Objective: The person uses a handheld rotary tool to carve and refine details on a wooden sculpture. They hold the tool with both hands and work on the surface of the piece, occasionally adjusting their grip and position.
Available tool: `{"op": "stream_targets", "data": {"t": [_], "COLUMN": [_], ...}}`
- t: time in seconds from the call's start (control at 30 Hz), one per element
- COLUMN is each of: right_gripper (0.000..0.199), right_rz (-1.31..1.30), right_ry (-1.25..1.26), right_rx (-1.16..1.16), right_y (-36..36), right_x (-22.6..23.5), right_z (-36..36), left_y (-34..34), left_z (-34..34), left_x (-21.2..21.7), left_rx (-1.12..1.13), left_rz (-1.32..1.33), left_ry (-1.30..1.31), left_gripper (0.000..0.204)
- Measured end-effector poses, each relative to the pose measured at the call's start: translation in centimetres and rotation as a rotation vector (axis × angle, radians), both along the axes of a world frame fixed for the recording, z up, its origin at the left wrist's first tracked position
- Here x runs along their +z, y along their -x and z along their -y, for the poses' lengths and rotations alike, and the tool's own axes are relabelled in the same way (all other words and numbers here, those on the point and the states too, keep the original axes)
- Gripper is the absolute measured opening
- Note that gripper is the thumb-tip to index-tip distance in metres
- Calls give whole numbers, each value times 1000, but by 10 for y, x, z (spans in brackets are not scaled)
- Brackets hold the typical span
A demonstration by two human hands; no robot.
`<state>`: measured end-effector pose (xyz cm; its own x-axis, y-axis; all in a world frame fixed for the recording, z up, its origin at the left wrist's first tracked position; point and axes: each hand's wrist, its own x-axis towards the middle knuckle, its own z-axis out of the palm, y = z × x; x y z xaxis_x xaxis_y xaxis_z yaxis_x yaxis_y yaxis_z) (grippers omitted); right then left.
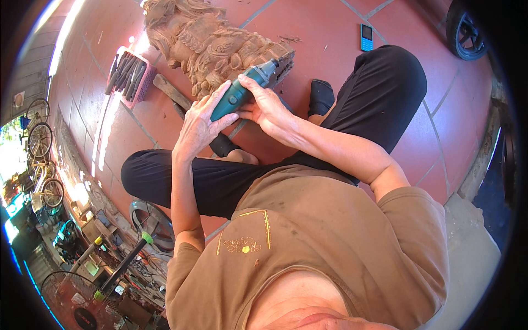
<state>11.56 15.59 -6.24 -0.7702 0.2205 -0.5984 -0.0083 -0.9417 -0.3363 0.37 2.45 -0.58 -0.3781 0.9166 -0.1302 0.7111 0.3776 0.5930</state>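
Observation:
A teal rotary tool with a grey nose lies slantwise between my hands, its nose pointing up and to the right. My left hand is closed around its lower left end. My right hand grips it from the right, thumb on top of the body. Just beyond the tool a carved brown wooden sculpture lies on the floor, covered in deep relief. The tool's nose overlaps the sculpture's near right end in the picture; whether they touch I cannot tell.
A pink basket of dark carving tools stands on the left. Beside the sculpture lies a wooden handle. A blue keypad phone rests on the red tiles. A wheel is far right; bicycles and a fan are left.

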Motion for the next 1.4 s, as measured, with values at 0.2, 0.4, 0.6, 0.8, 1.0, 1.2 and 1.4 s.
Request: {"op": "stream_targets", "data": {"t": [0.2,0.4,0.6,0.8,1.0,1.2,1.4], "right_gripper": [39,40,43,44,43,44,43], "right_rz": [16,-10,22,13,40,22,13], "right_ry": [14,-11,6,-8,-21,-11,-36], "right_rx": [-1,-12,10,2,-7,-5,-3], "right_y": [2,2,2,4,7,7,9], "right_x": [2,-4,0,-1,0,-4,-4], "right_z": [1,3,0,0,1,0,0], "left_y": [1,2,2,2,2,2,2], "left_z": [1,1,1,1,2,1,1], "left_x": [0,-1,-2,-2,-6,-5,-5], "left_rx": [7,-13,1,-2,3,8,22], "left_rz": [-4,-4,-2,-17,-14,-21,-29], "left_ry": [2,-24,2,-13,-61,-50,-14], "left_gripper": [71,71,71,72,71,71,70]}}
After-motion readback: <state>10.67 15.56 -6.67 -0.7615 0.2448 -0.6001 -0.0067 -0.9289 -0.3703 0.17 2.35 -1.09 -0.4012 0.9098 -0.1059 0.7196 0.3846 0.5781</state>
